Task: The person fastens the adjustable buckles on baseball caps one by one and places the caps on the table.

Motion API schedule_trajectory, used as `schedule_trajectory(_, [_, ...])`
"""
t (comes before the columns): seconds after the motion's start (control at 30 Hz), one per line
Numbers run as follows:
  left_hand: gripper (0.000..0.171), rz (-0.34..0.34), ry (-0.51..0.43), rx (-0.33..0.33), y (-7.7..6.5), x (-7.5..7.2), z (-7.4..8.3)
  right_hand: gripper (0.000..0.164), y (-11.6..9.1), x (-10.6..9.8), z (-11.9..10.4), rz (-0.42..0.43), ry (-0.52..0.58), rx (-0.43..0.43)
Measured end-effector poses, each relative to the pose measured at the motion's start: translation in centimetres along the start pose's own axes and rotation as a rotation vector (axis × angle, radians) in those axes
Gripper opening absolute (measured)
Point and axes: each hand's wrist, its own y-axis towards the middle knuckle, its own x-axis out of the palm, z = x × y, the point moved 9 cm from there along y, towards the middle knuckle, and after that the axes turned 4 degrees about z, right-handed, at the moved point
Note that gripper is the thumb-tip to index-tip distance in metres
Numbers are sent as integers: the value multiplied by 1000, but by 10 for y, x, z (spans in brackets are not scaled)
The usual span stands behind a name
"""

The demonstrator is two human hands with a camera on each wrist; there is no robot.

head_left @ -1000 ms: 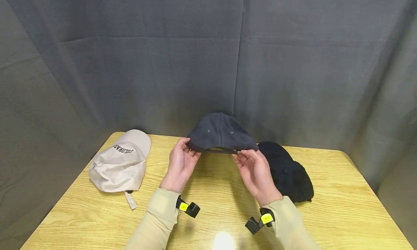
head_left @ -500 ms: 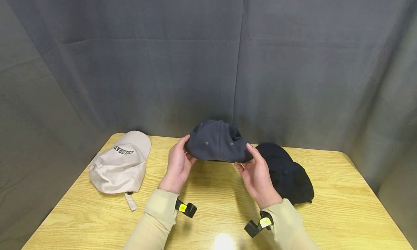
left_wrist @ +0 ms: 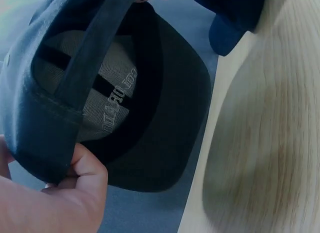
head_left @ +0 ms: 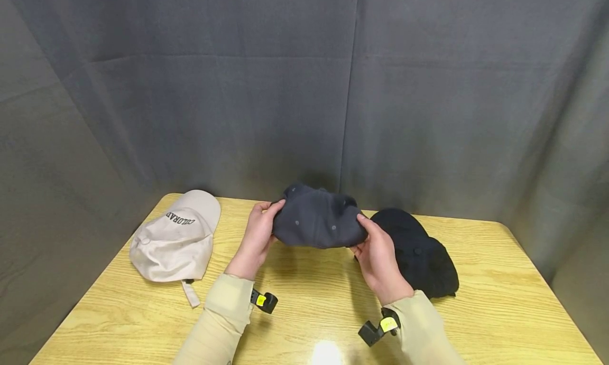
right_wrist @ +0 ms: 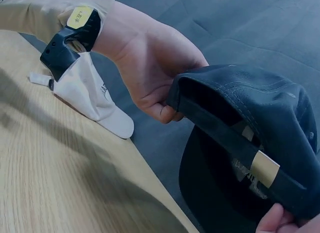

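A gray curtain backs the wooden bench. A beige cap lies left, a black cap right; between them a navy cap is held up off the bench — left grip pinching its left side, right grip pinching its right.

A dark blue-grey cap is held aloft by its two sides, just off centre toward 5 o'clock in the head view, its crown dented on top. In the left wrist view, the brim is pointed toward 4 o'clock and stitched lettering is exposed inside. The back strap is fitted with a pale clasp.
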Motion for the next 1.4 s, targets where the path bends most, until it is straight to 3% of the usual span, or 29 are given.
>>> schedule_trajectory(0.4, [27, -17, 101, 13, 4, -2, -1, 40, 1, -2, 9, -18, -110, 25])
schedule_trajectory(0.63, [39, -14, 276, 61, 4, -6, -1, 33, 1, -4, 9, -9, -132, 5])
schedule_trajectory(0.83, [35, -17, 335, 53, 6, -11, -7, 28, 2, -7, 7, -12, -128, -40])
schedule_trajectory(1.03, [29, -60, 423, 27, 7, -11, -14, 51, 4, -9, 4, -4, -126, -50])
schedule_trajectory(1.1, [29, -78, 465, 24, 6, -9, -15, 53, 4, -10, 5, -5, -129, -37])
schedule_trajectory(1.3, [37, -105, 543, -9, 3, -6, -19, 24, 5, -11, 19, -25, -147, 65])
schedule_trajectory(1.4, [38, -112, 557, -27, 1, -5, -24, 30, 5, -11, 28, -38, -168, 124])
